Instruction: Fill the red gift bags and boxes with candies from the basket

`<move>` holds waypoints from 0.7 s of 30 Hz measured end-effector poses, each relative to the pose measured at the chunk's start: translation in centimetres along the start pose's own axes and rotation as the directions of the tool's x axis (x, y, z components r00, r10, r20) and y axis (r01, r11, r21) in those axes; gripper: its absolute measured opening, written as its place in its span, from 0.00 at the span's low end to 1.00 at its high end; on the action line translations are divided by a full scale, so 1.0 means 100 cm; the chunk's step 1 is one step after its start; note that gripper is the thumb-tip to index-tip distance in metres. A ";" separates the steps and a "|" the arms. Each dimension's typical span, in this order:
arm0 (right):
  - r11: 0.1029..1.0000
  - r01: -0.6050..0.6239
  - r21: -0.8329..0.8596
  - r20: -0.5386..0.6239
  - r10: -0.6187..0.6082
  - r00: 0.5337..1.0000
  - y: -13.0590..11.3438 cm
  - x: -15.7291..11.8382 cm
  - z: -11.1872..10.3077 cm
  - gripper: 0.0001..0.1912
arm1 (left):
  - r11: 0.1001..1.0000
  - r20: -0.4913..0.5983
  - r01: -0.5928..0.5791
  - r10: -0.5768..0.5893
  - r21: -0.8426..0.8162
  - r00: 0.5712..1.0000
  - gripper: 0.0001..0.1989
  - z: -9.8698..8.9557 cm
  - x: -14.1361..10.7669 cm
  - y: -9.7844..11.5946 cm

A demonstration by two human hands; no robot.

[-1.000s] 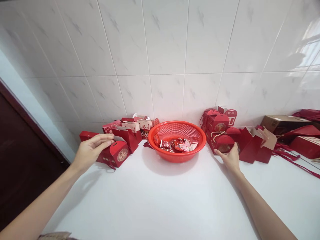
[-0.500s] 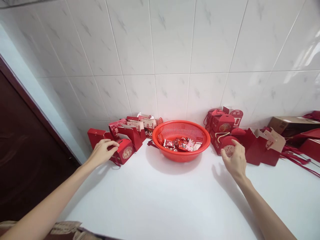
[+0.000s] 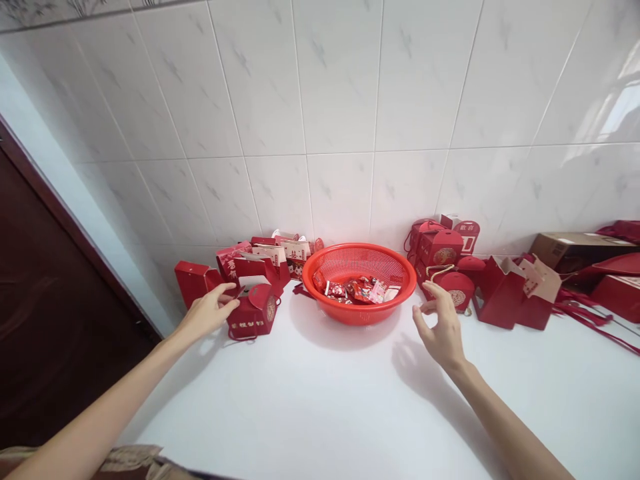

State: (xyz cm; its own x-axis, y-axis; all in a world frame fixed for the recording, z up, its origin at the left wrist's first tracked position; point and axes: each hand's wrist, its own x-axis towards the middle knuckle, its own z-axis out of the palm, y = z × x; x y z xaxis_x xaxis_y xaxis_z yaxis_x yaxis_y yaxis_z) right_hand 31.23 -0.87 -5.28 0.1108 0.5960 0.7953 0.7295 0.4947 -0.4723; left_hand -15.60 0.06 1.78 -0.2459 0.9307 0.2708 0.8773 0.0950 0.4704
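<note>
A red gift box (image 3: 253,315) with a rounded top, gold print and a cord stands at the left of the white table. My left hand (image 3: 210,312) is at its left upper edge, thumb and forefinger a little apart; whether they touch the box I cannot tell. Between the two hands sits a red plastic basket (image 3: 360,317) with small wrapped sweets (image 3: 363,290) in it. To its right my right hand (image 3: 443,333) hovers above the table, fingers curved and apart, holding nothing. Just behind that hand stands a red round-topped box (image 3: 457,290) with a gold emblem.
More red boxes and bags (image 3: 273,263) crowd the back left. Stacked red boxes (image 3: 437,248) and open red bags (image 3: 503,293) line the back right, with a brown carton (image 3: 560,250) and red ribbons (image 3: 587,312) beyond. A tiled wall (image 3: 340,100) rises behind.
The box by my left hand has turned, its lettered side now facing me and its emblem to the right. My right hand has moved left, away from the boxes toward the basket.
</note>
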 end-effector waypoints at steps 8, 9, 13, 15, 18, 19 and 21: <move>0.936 0.147 0.319 0.228 -0.226 0.947 -0.049 -0.025 0.015 0.21 | 0.946 0.311 -0.111 0.210 -0.306 0.927 0.22 -0.008 -0.038 0.057; 0.917 0.137 0.373 0.277 -0.251 0.927 -0.054 -0.028 0.016 0.22 | 0.936 0.350 -0.119 0.239 -0.331 0.906 0.20 -0.006 -0.045 0.066; 0.843 0.047 0.535 0.435 -0.323 0.841 -0.068 -0.037 0.015 0.24 | 0.910 0.430 -0.209 0.360 -0.359 0.828 0.20 0.004 -0.068 0.104; 0.830 0.022 0.558 0.471 -0.338 0.815 -0.070 -0.038 0.013 0.24 | 0.895 0.451 -0.282 0.421 -0.344 0.787 0.21 0.010 -0.075 0.121; 0.842 0.045 0.537 0.488 -0.354 0.798 -0.071 -0.038 0.008 0.22 | 0.865 0.471 -0.374 0.497 -0.335 0.728 0.22 0.019 -0.078 0.140; 0.851 0.055 0.523 0.487 -0.351 0.799 -0.071 -0.037 0.007 0.21 | 0.854 0.475 -0.391 0.517 -0.344 0.712 0.22 0.022 -0.078 0.145; 0.859 0.057 0.508 0.468 -0.331 0.819 -0.073 -0.035 0.004 0.17 | 0.840 0.483 -0.402 0.540 -0.365 0.689 0.22 0.027 -0.075 0.151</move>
State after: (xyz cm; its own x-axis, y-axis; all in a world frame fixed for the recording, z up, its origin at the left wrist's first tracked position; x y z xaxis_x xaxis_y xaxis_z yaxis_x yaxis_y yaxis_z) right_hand 25.23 -6.27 -4.75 -0.4669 0.6206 0.6300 0.2905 0.7805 -0.5535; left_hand 0.62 -4.50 4.62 0.5034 0.8633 0.0348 0.6852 -0.4235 0.5926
